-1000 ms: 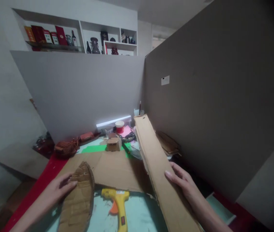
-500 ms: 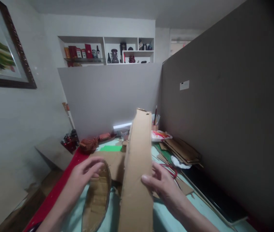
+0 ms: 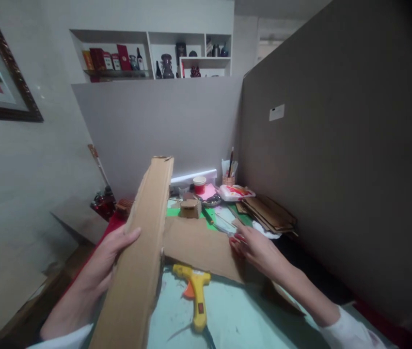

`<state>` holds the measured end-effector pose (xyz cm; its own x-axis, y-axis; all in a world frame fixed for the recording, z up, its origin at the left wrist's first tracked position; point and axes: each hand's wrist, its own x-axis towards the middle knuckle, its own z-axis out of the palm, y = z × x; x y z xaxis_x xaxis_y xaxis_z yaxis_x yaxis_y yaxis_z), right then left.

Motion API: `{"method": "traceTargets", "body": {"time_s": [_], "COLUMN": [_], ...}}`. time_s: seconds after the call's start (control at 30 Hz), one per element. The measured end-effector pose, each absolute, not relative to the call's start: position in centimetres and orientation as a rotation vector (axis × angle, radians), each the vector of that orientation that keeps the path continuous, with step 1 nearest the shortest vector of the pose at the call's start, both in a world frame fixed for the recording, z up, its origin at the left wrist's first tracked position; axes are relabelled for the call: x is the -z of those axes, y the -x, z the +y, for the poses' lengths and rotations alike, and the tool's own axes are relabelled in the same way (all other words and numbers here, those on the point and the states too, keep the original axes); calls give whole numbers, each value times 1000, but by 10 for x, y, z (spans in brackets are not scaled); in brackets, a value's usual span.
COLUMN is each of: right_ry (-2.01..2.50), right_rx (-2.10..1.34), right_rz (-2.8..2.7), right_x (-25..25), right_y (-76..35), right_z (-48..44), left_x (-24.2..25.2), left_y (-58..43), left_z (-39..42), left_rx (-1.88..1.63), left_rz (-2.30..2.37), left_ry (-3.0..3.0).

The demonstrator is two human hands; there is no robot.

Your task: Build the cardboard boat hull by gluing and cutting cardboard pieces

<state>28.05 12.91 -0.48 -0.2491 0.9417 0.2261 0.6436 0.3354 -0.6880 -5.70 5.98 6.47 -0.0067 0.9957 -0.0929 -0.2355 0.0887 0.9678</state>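
My left hand (image 3: 113,252) is closed around the left edge of a long cardboard strip (image 3: 140,252), its thumb lying on the front face. The strip stands tilted up in front of me and its lower end runs out of view. My right hand (image 3: 257,249) has its fingers closed on the red handles of a pair of scissors (image 3: 232,234), whose blades point left over a flat cardboard sheet (image 3: 198,242). Between my hands a yellow glue gun (image 3: 198,295) with an orange trigger lies on the pale green tabletop (image 3: 242,320).
A small cardboard piece (image 3: 190,208) and a dark-handled tool (image 3: 208,216) lie beyond the sheet. Farther back are a red and white cup (image 3: 199,185), a pen holder (image 3: 229,180) and a plastic packet (image 3: 235,192). Stacked cardboard (image 3: 269,213) lies by the right partition (image 3: 329,145).
The cardboard strip has passed from my right hand to my left and shifted left. My right hand has taken hold of the scissors. The oval cardboard piece is out of sight, and the glue gun shows.
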Motion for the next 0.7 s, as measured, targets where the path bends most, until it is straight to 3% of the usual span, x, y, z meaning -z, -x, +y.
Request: {"method": "traceTargets", "body": {"time_s": [0.2,0.4,0.6,0.7], "right_ry": [1458,1357,1079,1003], "right_rx": [-527,-632,-1224,-1273], "right_rz": [-2076,-1963,-1819,-1959], "right_x": [36,30,-3,-26], "right_y": [-292,-316,-307,-276], "right_z": [157,153,136,128], "left_x": [-63,-61,-61,-63], "left_y": [50,56,53,49], "left_z": [81,102,119,120], "left_rx": [-1166,-1131,-1082,-1075], "left_rz": [1019,1027,983,963], "left_ry": [-995,-1081,-1140,-1160]}}
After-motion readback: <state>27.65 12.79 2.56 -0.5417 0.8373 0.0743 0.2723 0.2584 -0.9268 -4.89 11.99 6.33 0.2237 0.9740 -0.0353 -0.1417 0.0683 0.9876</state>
